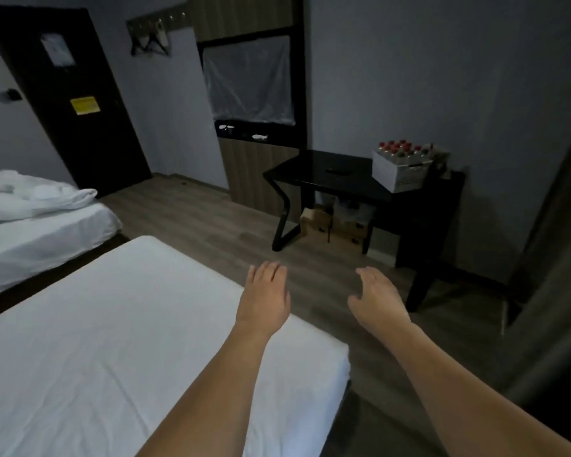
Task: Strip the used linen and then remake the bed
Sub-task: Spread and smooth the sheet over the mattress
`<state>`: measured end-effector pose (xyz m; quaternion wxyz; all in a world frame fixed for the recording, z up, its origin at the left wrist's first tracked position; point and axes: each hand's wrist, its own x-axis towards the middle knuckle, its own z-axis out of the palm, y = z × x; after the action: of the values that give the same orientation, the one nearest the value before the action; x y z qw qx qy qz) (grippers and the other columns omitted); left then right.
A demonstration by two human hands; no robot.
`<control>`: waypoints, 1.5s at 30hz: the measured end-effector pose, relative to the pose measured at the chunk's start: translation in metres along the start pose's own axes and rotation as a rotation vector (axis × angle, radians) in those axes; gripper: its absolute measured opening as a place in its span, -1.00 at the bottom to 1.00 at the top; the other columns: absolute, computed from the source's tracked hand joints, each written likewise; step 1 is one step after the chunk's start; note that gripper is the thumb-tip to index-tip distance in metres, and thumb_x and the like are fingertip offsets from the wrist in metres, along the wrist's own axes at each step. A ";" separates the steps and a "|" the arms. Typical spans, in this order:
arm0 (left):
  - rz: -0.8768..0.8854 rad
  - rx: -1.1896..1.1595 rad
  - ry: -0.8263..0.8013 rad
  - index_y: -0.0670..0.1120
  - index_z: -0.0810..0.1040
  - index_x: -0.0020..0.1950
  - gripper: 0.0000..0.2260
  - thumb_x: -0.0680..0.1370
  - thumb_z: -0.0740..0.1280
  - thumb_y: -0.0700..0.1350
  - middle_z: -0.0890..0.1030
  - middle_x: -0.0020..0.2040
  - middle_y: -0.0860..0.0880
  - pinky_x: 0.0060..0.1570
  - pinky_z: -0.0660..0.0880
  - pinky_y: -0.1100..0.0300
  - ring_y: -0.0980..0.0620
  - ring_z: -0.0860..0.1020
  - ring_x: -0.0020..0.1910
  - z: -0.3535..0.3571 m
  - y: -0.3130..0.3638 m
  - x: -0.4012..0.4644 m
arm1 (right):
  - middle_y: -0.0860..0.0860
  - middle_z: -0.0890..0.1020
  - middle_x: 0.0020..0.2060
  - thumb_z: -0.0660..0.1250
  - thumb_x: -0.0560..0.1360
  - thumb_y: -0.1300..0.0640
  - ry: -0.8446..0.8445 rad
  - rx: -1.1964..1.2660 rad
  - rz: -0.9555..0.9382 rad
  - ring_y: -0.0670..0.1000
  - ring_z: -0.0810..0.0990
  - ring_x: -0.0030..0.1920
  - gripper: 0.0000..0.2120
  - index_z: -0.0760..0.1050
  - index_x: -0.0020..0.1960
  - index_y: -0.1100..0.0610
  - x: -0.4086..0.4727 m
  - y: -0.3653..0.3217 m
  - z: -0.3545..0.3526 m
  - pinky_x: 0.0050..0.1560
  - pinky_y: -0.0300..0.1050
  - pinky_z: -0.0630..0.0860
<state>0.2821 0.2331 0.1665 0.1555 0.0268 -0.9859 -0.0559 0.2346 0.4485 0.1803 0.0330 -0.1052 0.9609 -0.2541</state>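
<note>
Bed (112, 341): near mattress under a white fitted sheet (80, 374), lightly creased, with no duvet or pillow on it in view. Left hand (264, 298): held out above the bed's far edge, fingers straight and together, gripping nothing. Right hand (376, 300): just beyond that edge, over the floor (211, 219), fingers relaxed and slightly spread, empty. Second bed (40, 239): left of the bed, carrying a heaped white duvet (30, 196). Desk (343, 179): beyond the bed's foot, bearing a box of bottles (401, 166). Step in hand, judged: smoothing or tucking the sheet before the cover goes on. To do it well, sweep flat palms from the middle towards the edge, press the creases out, then pull the hem taut and check each corner sits square.
</note>
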 end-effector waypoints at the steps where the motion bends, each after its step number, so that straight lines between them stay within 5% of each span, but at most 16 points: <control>1: 0.012 0.004 -0.010 -0.09 0.28 0.49 -0.59 0.64 0.16 -0.07 0.32 0.49 -0.05 0.54 -0.01 -0.01 -0.01 0.21 0.50 0.008 0.007 0.025 | 0.02 0.16 0.54 0.23 0.56 0.07 -0.007 0.002 0.014 0.05 0.13 0.53 -0.40 0.12 0.56 0.06 0.021 0.013 -0.006 0.52 -0.03 0.12; 15: 0.256 -0.241 -0.102 -0.09 0.33 0.45 -0.59 0.60 0.16 -0.06 0.36 0.45 -0.05 0.48 0.09 -0.08 -0.05 0.25 0.47 0.152 0.234 0.419 | 0.04 0.23 0.49 0.22 0.56 0.10 0.183 -0.049 0.301 0.09 0.30 0.43 -0.44 0.17 0.53 0.13 0.297 0.238 -0.156 0.42 -0.03 0.27; 22: 0.227 -0.176 -0.087 -0.12 0.30 0.48 -0.57 0.61 0.17 -0.07 0.32 0.48 -0.09 0.51 0.04 -0.07 -0.09 0.22 0.48 0.194 0.232 0.585 | 0.06 0.20 0.51 0.23 0.55 0.10 0.077 0.017 0.264 0.12 0.30 0.43 -0.41 0.13 0.54 0.12 0.487 0.287 -0.158 0.42 0.03 0.29; 29: -0.179 -0.117 0.074 -0.17 0.34 0.45 -0.61 0.63 0.16 -0.07 0.39 0.42 -0.13 0.41 0.23 0.06 -0.12 0.34 0.38 0.181 0.079 0.689 | 0.05 0.17 0.52 0.21 0.55 0.09 -0.134 -0.026 -0.144 0.10 0.23 0.47 -0.39 0.11 0.55 0.10 0.707 0.159 -0.125 0.45 0.04 0.23; 37: -0.582 0.050 0.183 -0.19 0.39 0.41 -0.62 0.63 0.17 -0.06 0.45 0.37 -0.15 0.39 0.22 0.06 -0.12 0.39 0.34 0.153 -0.136 0.733 | 0.01 0.18 0.52 0.26 0.53 0.06 -0.359 0.013 -0.606 0.08 0.29 0.44 -0.38 0.15 0.54 0.08 0.860 -0.067 -0.024 0.42 -0.01 0.28; 41: -0.815 0.043 0.346 -0.24 0.50 0.25 -0.59 0.54 0.10 -0.03 0.55 0.17 -0.23 0.23 0.38 -0.01 -0.23 0.50 0.15 0.156 -0.228 0.759 | -0.01 0.15 0.53 0.22 0.57 0.06 -0.458 0.045 -0.760 0.07 0.28 0.43 -0.40 0.11 0.55 0.07 0.923 -0.151 0.021 0.41 -0.03 0.29; 45: -0.832 0.179 0.246 -0.19 0.51 0.21 -0.55 0.51 0.03 0.03 0.55 0.16 -0.17 0.26 0.37 -0.08 -0.19 0.51 0.17 0.167 -0.300 0.785 | 0.01 0.16 0.52 0.21 0.56 0.06 -0.510 0.017 -0.849 0.08 0.28 0.42 -0.40 0.12 0.55 0.08 0.989 -0.217 0.063 0.41 -0.07 0.27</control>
<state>-0.5052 -0.1026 0.2113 0.2332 0.4413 -0.8662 -0.0246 -0.6831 0.0175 0.2229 0.1617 -0.5458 0.7923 -0.2193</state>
